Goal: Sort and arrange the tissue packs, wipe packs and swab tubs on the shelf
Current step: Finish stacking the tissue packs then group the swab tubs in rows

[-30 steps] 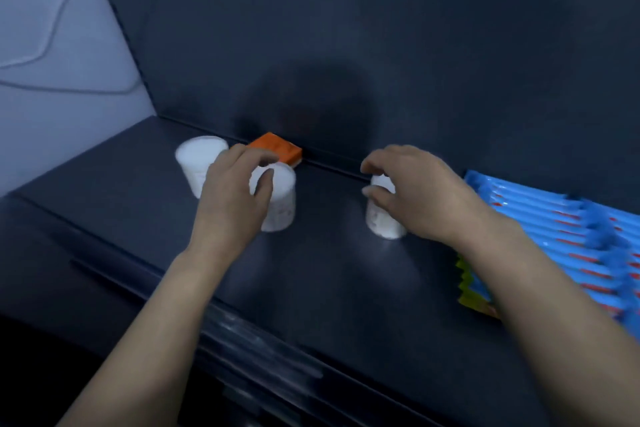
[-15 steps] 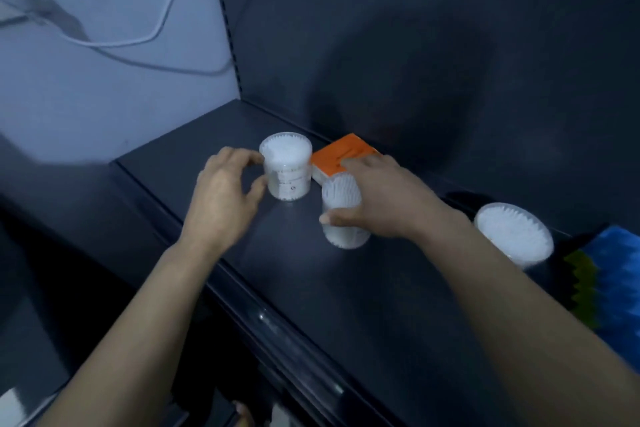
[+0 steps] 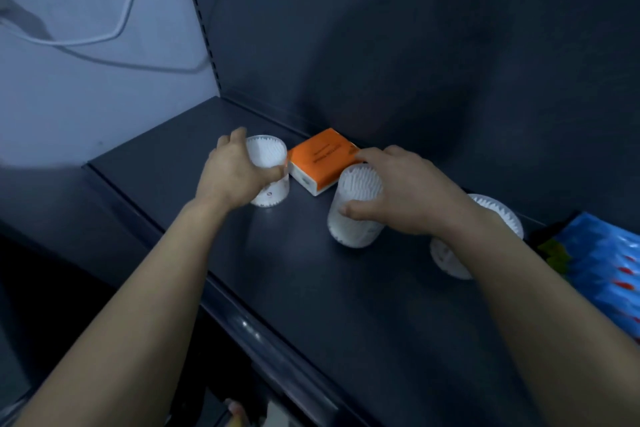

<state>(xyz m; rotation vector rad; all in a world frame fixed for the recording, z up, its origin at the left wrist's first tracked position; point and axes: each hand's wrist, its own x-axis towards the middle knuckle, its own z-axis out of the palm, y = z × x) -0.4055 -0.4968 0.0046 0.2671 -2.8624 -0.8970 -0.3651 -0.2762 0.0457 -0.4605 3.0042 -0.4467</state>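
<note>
**Both hands on swab tubs at the shelf's left end**

On the dark grey metal shelf (image 3: pixel 311 288), the left hand (image 3: pixel 232 173) grips a white cylindrical plastic swab tub (image 3: pixel 268 152), with thumb and fingers curled round its wall. The right hand (image 3: pixel 408 198) holds a second white tub (image 3: pixel 356 184), its thumb pressed on the near side. Between the two tubs, by the back panel, lies an orange-and-white tissue pack (image 3: pixel 320 156). Its dark print is too blurred to read. A third tub (image 3: pixel 495 215) stands behind the right wrist, near glossy blue packs (image 3: pixel 609 270).

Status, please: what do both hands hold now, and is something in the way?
Left hand grips the left white round plastic swab tub. Right hand grips the middle white swab tub. Orange rectangular tissue pack lies between them at the back.
</note>
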